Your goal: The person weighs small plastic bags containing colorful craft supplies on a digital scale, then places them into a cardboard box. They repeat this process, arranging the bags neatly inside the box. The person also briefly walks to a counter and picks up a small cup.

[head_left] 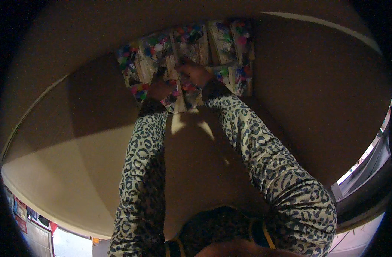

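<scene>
Several clear plastic packs (221,40) of small multicoloured pieces lie in two rows deep inside a large brown box (298,86), which looks like cardboard. Pale strips run between the coloured parts. Over the front row, my left hand (160,90) reaches down among the packs, its fingers lost in shadow. My right hand (197,74) is just to the right, over the middle of the packs, fingers pointing left. Poor light and blur hide whether either hand grips a pack.
The box walls rise all round both arms, with a sunlit wall (96,154) at lower left. Its rim (38,106) curves along the left side. Outside at lower right is a grey object (369,176); a pale tiled surface (38,237) shows at lower left.
</scene>
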A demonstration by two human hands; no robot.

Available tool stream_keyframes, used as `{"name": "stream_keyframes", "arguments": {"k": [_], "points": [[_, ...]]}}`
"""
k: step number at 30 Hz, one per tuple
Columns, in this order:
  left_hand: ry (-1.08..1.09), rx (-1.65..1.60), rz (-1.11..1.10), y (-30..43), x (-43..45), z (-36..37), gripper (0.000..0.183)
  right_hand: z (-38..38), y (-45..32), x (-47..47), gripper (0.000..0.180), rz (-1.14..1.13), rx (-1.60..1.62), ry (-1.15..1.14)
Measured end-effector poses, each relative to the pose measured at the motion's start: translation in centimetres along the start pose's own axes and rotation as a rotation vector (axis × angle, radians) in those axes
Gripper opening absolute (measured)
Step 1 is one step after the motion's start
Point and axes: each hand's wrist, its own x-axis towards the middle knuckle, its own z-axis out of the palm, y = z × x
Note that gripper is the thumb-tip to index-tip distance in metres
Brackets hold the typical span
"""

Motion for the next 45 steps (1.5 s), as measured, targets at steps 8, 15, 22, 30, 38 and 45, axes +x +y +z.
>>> {"name": "stream_keyframes", "arguments": {"k": [8, 15, 22, 30, 38, 45], "points": [[-0.001, -0.364, -0.023, 0.2, 0.2, -0.4, 0.089, -2.0, 5.0, 3.2, 0.03, -0.335, -0.748, 0.165], [0.284, 0.269, 0.278, -3.3, 1.1, 1.9, 0.09, -3.2, -2.0, -0.9, 0.04, -0.543, -1.179, 0.408], [-0.06, 0.469, -0.25, 1.1, -1.7, -3.1, 0.082, -11.5, -6.5, -10.2, 0.054, -0.777, -1.37, 0.925], [0.086, -0.06, -0.078, 2.2, -1.4, -1.7, 0.061, -13.1, -4.8, -6.8, 0.056, -0.515, -2.301, 0.917], [0.127, -0.24, 0.019, 2.1, -0.5, -1.3, 0.057, -14.2, -1.1, -1.5, 0.067, -0.667, -1.181, 0.816], [0.092, 0.042, -0.111, 2.3, -1.2, -1.0, 0.057, -15.8, 2.7, 3.2, 0.066, -0.336, -1.487, 0.69]]}}
